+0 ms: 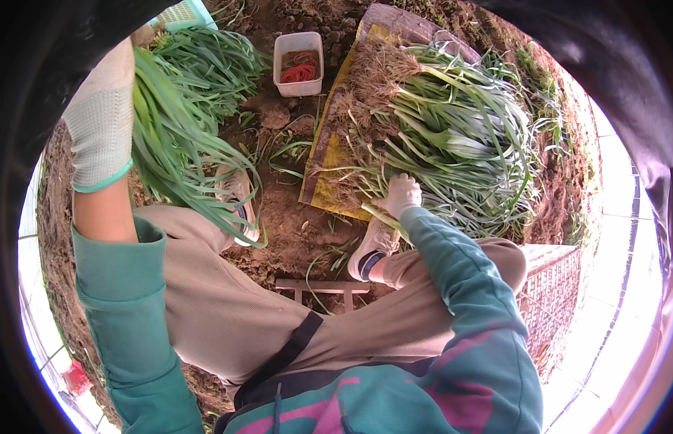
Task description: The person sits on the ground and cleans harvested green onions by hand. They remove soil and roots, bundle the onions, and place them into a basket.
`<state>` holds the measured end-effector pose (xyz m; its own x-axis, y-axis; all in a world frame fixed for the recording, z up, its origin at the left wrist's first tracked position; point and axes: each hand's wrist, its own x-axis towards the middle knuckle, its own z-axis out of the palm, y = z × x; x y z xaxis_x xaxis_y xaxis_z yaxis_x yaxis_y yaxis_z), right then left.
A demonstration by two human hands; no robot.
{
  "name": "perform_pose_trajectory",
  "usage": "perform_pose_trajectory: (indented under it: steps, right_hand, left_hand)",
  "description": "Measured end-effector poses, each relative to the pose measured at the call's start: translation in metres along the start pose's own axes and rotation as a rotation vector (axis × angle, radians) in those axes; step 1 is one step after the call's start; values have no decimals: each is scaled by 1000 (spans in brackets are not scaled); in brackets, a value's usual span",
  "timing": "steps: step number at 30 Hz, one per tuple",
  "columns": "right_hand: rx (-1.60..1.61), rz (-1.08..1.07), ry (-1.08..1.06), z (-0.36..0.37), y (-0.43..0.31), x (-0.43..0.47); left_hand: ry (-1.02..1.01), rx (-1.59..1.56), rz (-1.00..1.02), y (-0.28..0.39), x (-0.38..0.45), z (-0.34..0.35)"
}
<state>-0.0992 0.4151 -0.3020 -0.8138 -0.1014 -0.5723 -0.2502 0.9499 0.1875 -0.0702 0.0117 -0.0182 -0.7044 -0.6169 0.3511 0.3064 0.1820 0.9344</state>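
Observation:
My left hand, in a knitted work glove, is raised at the far left and grips a bunch of leafy allium greens. Their long leaves hang over my knee and shoe; the stem ends are partly cut off by the rim of the view. At the near edge of a large pile of rooted allium plants, my right hand, also gloved, has its fingers curled at a few pale stalks. One thick stalk passes beside its thumb. The pile's brown roots point left and its leaves right.
Under the pile lies a yellow and brown sheet. A white plastic tub holds red bands. More greens lie by a mint plastic crate. A small stool frame stands between my legs, and a woven-patterned crate is at right.

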Motion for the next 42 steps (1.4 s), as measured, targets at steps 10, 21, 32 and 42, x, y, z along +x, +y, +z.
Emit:
perform_pose_trajectory:
  steps: [10, 21, 32, 42]
  right_hand:
    - [75, -96, 168, 40, 8, 22]
    - [1403, -320, -125, -115, 60, 3]
    - [1311, -881, 199, -251, -36, -138]
    - [1449, -941, 36, -267, -47, -146]
  left_hand:
    - [-19, 60, 76, 2, 2, 21]
    - [-246, 118, 112, 28, -33, 63]
    - [-607, -18, -437, 33, -76, 103]
    - [-470, -162, -217, 29, -68, 93]
